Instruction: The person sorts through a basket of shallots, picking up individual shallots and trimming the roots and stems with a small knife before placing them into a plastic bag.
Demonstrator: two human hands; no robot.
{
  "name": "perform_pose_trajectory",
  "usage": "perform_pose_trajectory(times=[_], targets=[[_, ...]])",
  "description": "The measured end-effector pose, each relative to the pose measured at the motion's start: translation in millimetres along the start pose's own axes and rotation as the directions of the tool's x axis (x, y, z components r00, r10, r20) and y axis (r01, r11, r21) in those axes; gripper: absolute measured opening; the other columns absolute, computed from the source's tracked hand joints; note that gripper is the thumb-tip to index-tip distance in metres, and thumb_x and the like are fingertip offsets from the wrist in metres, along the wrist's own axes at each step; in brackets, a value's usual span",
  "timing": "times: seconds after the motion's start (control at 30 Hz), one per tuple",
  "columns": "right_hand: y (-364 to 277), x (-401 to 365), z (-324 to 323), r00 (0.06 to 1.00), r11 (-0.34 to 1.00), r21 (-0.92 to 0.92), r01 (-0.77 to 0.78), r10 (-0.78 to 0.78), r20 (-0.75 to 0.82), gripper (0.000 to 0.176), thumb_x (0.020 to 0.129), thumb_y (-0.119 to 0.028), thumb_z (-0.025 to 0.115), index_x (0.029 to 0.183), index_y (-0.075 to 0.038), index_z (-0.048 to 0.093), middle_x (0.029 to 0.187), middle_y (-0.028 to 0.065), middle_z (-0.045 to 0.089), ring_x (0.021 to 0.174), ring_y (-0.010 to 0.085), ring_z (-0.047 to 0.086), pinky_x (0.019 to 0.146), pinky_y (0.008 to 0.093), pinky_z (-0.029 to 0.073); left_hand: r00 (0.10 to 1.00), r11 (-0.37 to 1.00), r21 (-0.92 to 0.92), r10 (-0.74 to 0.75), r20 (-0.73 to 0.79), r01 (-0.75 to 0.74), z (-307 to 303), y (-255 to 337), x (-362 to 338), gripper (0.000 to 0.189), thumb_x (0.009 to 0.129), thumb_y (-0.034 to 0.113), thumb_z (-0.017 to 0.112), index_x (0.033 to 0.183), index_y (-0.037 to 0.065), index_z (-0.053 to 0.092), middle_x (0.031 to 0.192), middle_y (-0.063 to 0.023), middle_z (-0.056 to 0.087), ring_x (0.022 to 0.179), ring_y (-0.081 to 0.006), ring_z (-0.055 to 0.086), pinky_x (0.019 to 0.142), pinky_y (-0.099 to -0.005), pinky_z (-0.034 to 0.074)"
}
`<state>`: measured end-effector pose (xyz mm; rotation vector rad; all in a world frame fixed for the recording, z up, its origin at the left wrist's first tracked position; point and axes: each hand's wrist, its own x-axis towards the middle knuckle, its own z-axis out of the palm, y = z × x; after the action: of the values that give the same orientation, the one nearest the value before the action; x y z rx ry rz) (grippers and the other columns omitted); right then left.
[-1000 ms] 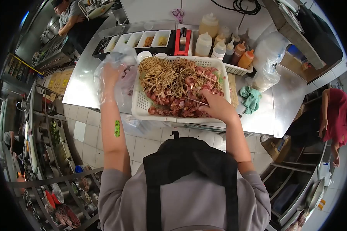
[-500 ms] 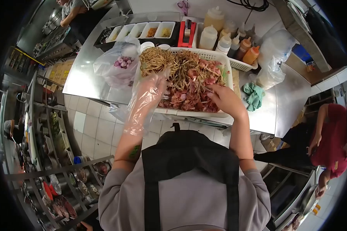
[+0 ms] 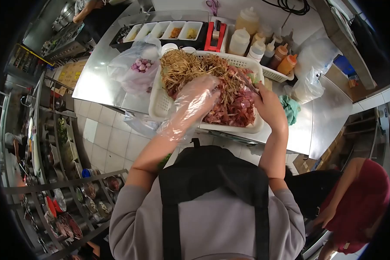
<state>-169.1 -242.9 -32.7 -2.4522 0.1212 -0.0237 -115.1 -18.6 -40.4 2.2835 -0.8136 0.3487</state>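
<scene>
A white perforated basket [image 3: 157, 104] holds cut raw meat [image 3: 234, 110] with a heap of brown, stringy strands [image 3: 177, 69] resembling dried lily buds on top. My left hand [image 3: 206, 91], in a clear plastic glove, reaches into the middle of the pile, its fingers curled down against the meat and strands. What those fingers hold is hidden. At the basket's right side, my bare right hand [image 3: 268, 102] is closed on a slim dark utensil [image 3: 247, 81] whose far end points up and left over the meat.
A plastic bag of shallots [image 3: 141, 66] lies left of the basket. Behind stand seasoning trays [image 3: 176, 33], a red-framed device [image 3: 214, 37] and several squeeze bottles [image 3: 239, 42]. A green cloth [image 3: 290, 108] lies right. A person in red [image 3: 355, 203] bends at lower right; another person [image 3: 89, 11] stands upper left.
My left hand has moved right, from the strands' front edge to the middle of the pile. My right hand has shifted slightly right. The person in red has come closer and bent lower.
</scene>
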Motion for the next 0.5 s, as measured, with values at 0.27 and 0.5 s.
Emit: perform_pose_trajectory(times=[0.27,0.5], targets=[[6,-4,-1,0.980,0.979,0.116,0.169,-0.154,-0.127,0.030,0.083,-0.007,0.055,0.111,0.002,0.052,0.087,0.0258,0.061,0.081,0.0395,0.057,0.071,0.0413,0.044,0.863,0.944,0.033,0.286,0.416,-0.329,36,20,-10,0.033,0.077,0.008,0.056,0.110,0.012,0.058,0.104,-0.0103,0.056,0.095,-0.0291,0.056,0.078,-0.0384,0.049],[15,-14,-2,0.988,0.972,0.192,0.135,-0.116,-0.104,0.029,0.084,-0.006,0.054,0.112,0.002,0.054,0.076,0.0198,0.061,0.066,0.0270,0.056,0.066,0.0333,0.044,0.888,0.931,0.208,0.195,0.416,-0.302,7,-19,-4,0.022,0.074,0.006,0.056,0.094,0.012,0.063,0.098,-0.0052,0.056,0.089,-0.0250,0.059,0.071,-0.0374,0.051]])
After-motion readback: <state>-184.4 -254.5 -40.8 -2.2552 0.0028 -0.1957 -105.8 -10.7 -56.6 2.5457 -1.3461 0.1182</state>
